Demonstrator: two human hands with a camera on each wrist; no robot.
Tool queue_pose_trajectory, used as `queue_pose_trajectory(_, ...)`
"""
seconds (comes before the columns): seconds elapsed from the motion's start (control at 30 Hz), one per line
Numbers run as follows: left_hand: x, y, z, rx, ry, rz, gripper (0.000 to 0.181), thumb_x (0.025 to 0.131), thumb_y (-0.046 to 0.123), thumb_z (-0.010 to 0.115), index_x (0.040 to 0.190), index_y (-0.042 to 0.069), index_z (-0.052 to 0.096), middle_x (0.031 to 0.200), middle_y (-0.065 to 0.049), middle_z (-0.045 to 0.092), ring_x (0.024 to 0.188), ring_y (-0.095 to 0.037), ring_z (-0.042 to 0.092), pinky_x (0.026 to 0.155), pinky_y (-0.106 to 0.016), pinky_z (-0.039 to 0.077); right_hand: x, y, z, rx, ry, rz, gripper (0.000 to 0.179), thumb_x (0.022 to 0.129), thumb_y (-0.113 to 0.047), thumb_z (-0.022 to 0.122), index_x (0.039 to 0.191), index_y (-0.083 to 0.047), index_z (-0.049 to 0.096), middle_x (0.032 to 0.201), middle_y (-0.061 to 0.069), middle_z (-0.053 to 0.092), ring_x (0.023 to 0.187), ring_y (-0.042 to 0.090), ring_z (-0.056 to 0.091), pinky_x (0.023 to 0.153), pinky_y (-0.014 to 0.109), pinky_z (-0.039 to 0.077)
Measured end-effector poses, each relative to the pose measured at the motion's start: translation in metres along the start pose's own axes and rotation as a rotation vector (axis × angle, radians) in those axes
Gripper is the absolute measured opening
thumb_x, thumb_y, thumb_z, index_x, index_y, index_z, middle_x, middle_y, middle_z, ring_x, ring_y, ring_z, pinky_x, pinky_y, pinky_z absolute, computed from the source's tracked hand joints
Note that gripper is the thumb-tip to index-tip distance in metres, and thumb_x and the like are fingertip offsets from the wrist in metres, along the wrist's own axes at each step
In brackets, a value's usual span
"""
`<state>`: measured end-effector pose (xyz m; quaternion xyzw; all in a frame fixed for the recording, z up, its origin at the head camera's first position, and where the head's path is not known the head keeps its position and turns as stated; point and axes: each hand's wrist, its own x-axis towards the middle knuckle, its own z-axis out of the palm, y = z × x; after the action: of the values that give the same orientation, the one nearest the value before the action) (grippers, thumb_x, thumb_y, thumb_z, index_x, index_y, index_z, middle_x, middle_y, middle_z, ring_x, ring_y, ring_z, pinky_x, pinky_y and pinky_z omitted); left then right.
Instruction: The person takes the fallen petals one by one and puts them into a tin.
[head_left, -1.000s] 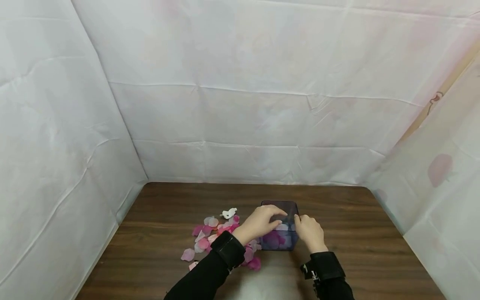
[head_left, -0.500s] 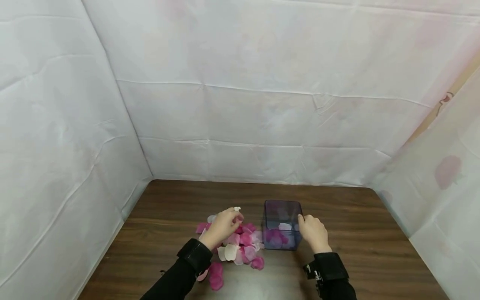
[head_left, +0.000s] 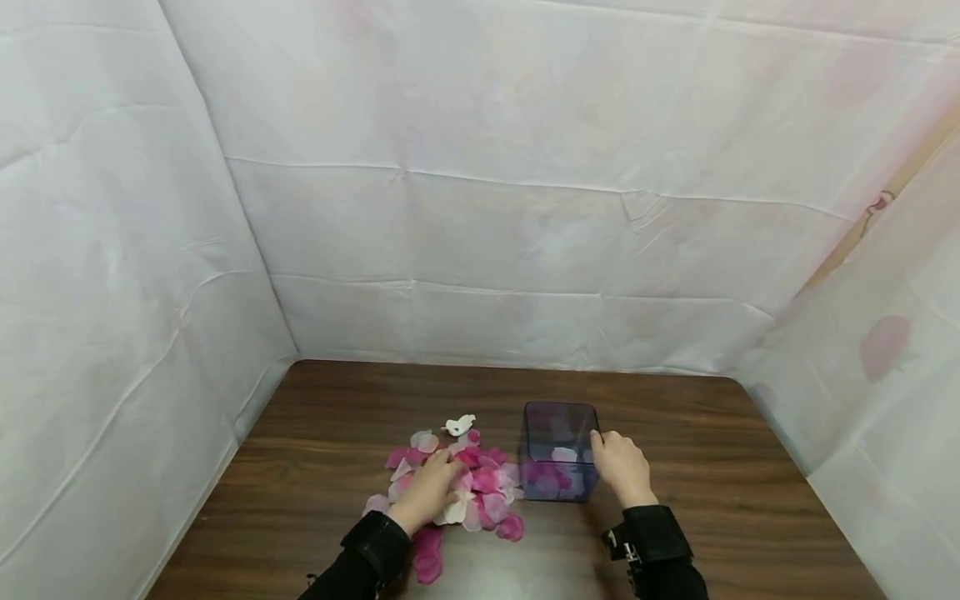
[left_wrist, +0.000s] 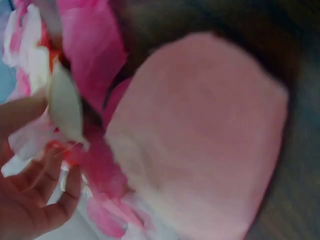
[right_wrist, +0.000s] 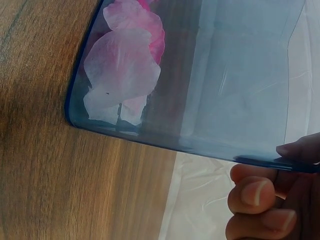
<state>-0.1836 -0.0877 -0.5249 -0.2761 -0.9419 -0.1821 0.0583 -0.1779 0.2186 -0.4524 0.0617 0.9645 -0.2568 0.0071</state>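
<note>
1. The box point(head_left: 561, 427), see-through and dark-tinted, stands upright on the table point(head_left: 712, 467), with some petals point(head_left: 547, 479) at its bottom.
2. Right hand point(head_left: 624, 467): at the box's right side, gripping its wall between thumb and curled fingers.
3. Left hand point(head_left: 429, 492): left of the box, fingers bent among the loose pile point(head_left: 487, 478); a pale petal point(left_wrist: 65, 102) lies against its thumb, but I cannot tell whether it is pinched.
4. The pile, pink, magenta and white, spreads just left of the box.
5. A white piece point(head_left: 459, 426) lies left of the box, at the pile's far edge.
6. Pale cloth point(head_left: 487, 242) hangs behind the box.
</note>
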Motion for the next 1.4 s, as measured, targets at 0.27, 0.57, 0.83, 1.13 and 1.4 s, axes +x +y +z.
queue_pose_trajectory(0.27, 0.009, 0.001, 0.005, 0.015, 0.189, 0.046, 0.016, 0.073, -0.008, 0.064, 0.075, 0.007, 0.071, 0.072, -0.003, 0.062, 0.073, -0.019, 0.06, 0.064, -0.027, 0.047, 0.001, -0.001, 0.001, 0.001, 0.001, 0.011, 0.042, 0.1, -0.027, 0.033, 0.061, -0.012, 0.04, 0.058, 0.004, 0.038, 0.055, 0.019, 0.041, 0.054, 0.03, 0.029)
queue_pose_trajectory(0.57, 0.02, 0.008, -0.015, -0.109, 0.3, 0.06, 0.011, 0.076, -0.006, 0.069, 0.079, 0.005, 0.069, 0.075, -0.005, 0.066, 0.073, -0.018, 0.064, 0.061, -0.027, 0.05, 0.002, 0.0, 0.001, -0.003, 0.001, -0.004, 0.042, 0.099, -0.026, 0.034, 0.061, -0.011, 0.041, 0.058, 0.004, 0.04, 0.055, 0.02, 0.044, 0.054, 0.031, 0.031)
queue_pose_trajectory(0.83, 0.034, 0.022, -0.036, -0.036, 0.31, 0.019, 0.003, 0.081, 0.012, 0.071, 0.079, 0.01, 0.07, 0.077, 0.0, 0.064, 0.075, -0.016, 0.062, 0.064, -0.029, 0.05, 0.003, 0.0, -0.002, -0.011, 0.004, -0.012, 0.042, 0.099, -0.026, 0.034, 0.061, -0.011, 0.044, 0.057, 0.004, 0.038, 0.055, 0.019, 0.045, 0.054, 0.031, 0.031)
queue_pose_trajectory(1.13, 0.045, 0.034, -0.041, -0.09, 0.258, 0.009, 0.008, 0.091, 0.012, 0.059, 0.094, 0.01, 0.066, 0.088, -0.002, 0.057, 0.07, -0.013, 0.061, 0.063, -0.025, 0.05, 0.003, 0.001, -0.001, -0.003, 0.003, -0.009, 0.043, 0.099, -0.026, 0.034, 0.059, -0.012, 0.04, 0.056, 0.002, 0.035, 0.052, 0.018, 0.04, 0.052, 0.03, 0.029)
queue_pose_trajectory(1.4, 0.046, 0.031, -0.037, -0.12, 0.115, -0.01, 0.014, 0.089, -0.003, 0.056, 0.093, 0.006, 0.066, 0.091, -0.008, 0.067, 0.08, -0.018, 0.065, 0.069, -0.029, 0.053, 0.003, -0.001, 0.001, -0.006, 0.0, -0.009, 0.042, 0.099, -0.026, 0.034, 0.06, -0.01, 0.042, 0.058, 0.005, 0.041, 0.056, 0.022, 0.047, 0.054, 0.033, 0.033)
